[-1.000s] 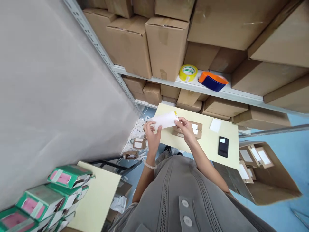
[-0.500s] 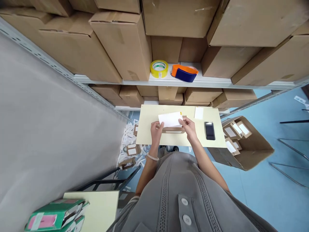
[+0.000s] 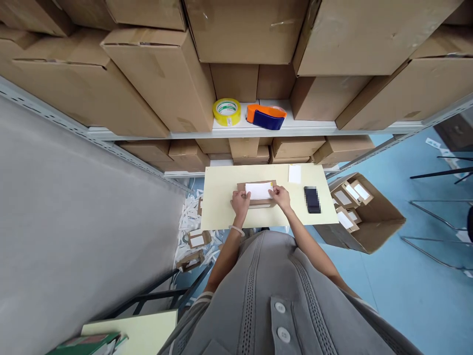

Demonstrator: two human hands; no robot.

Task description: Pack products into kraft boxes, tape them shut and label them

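A white rectangular label (image 3: pixel 258 191) with a small yellow mark at its right corner lies over the top of a small cardboard box (image 3: pixel 263 202) on the cream table. At the label's left end, my left hand (image 3: pixel 241 203) is closed, its thumb and fingers pinching the edge. My right hand (image 3: pixel 281 197) pinches the opposite end. Brown cardboard shows around the label on several sides. Whether the label is stuck flat, I cannot tell.
Right of the box, a white paper (image 3: pixel 294 173) and a dark phone-like object (image 3: pixel 312 199) lie on the table (image 3: pixel 218 197). A large carton (image 3: pixel 380 217) holding labelled boxes stands on the floor to the right. Yellow tape (image 3: pixel 226 112) and an orange-and-blue item (image 3: pixel 266 117) sit on the shelf.
The label has come down from a slightly tilted position above the box to lie squarely over its top. Both hands moved with it, and the head view shifted slightly.
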